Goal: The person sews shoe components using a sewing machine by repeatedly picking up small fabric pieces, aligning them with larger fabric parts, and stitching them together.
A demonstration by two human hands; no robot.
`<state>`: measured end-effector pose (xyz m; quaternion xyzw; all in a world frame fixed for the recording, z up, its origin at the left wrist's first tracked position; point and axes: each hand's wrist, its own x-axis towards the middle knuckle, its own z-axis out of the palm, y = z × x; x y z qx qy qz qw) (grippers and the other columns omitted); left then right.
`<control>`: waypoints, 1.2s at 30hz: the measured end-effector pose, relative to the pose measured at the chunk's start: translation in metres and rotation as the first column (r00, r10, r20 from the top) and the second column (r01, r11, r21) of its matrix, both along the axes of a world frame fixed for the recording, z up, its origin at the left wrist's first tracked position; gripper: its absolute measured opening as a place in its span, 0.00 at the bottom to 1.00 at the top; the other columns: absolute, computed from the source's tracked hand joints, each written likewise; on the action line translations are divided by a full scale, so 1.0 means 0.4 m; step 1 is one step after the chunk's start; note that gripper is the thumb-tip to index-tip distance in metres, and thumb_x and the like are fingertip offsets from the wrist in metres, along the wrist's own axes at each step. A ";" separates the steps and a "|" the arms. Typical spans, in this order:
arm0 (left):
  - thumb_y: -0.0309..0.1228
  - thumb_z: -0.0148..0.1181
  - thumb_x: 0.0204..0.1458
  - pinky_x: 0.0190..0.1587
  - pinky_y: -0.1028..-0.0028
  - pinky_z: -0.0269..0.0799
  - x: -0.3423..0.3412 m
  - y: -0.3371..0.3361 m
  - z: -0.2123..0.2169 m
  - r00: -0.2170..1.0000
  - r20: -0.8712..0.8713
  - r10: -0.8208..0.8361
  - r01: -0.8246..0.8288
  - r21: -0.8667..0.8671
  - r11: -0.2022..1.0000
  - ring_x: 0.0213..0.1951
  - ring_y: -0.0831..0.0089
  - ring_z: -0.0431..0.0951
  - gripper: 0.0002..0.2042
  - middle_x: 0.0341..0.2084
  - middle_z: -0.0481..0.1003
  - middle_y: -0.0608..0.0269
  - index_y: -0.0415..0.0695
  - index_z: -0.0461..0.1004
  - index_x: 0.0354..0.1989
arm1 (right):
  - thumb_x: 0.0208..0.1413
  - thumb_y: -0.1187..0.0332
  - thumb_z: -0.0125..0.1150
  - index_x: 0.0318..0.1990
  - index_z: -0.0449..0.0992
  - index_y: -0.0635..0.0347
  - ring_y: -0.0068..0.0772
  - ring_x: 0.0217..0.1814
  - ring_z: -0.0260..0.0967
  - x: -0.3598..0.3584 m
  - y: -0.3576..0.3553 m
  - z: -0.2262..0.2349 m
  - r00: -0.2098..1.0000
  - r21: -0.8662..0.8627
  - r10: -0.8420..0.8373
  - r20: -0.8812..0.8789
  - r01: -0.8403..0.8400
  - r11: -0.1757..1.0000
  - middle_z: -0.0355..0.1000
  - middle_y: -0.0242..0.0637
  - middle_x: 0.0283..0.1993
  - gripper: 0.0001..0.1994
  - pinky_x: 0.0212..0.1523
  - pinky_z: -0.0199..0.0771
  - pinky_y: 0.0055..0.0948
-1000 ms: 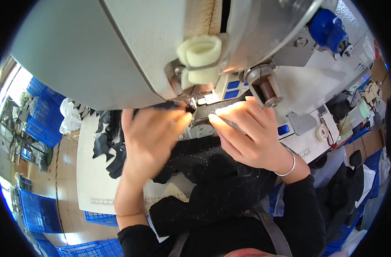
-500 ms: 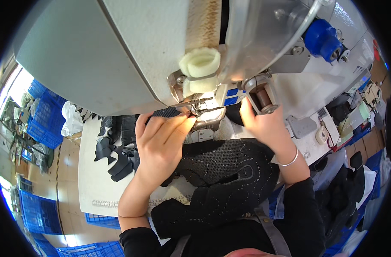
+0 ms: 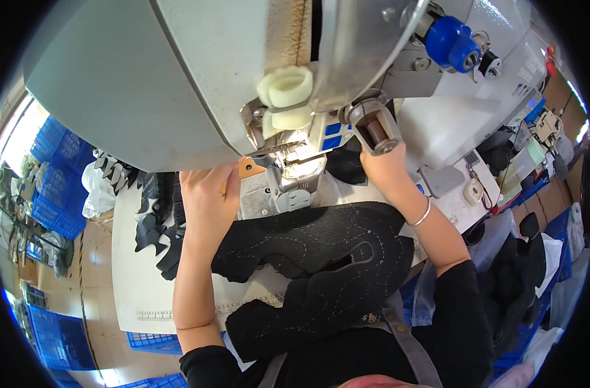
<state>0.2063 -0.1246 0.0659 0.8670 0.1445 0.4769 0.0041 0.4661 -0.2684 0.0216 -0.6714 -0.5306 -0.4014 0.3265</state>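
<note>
- Far to my left, blue crates point(image 3: 55, 194) stand on the floor, and a heap of cut black pieces point(image 3: 156, 223) lies on the white counter point(image 3: 139, 284).
- My left hand point(image 3: 207, 194) rests flat beside the needle area, fingers loosely curled toward a small tan tab point(image 3: 249, 169); I cannot tell whether it pinches anything.
- The black stitched fabric point(image 3: 321, 258) lies just below and between my hands, its long axis running left to right, one end reaching under the sewing machine point(image 3: 178, 77) head.
- My left hand is nearer to that fabric; it touches the edge by my wrist.
- My right hand point(image 3: 385, 171) is raised behind the machine's round metal knob point(image 3: 372, 126), fingers hidden, so its grip cannot be told.
</note>
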 end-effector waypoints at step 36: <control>0.17 0.64 0.42 0.28 0.78 0.64 -0.797 0.370 -0.232 0.852 -0.515 0.094 -0.481 -0.699 0.529 0.25 0.82 0.68 0.09 0.21 0.70 0.72 0.37 0.73 0.31 | 0.54 0.82 0.51 0.49 0.68 0.62 0.50 0.35 0.72 0.260 -0.571 0.122 0.894 -0.217 -0.411 -0.178 0.372 0.903 0.71 0.47 0.37 0.14 0.39 0.72 0.37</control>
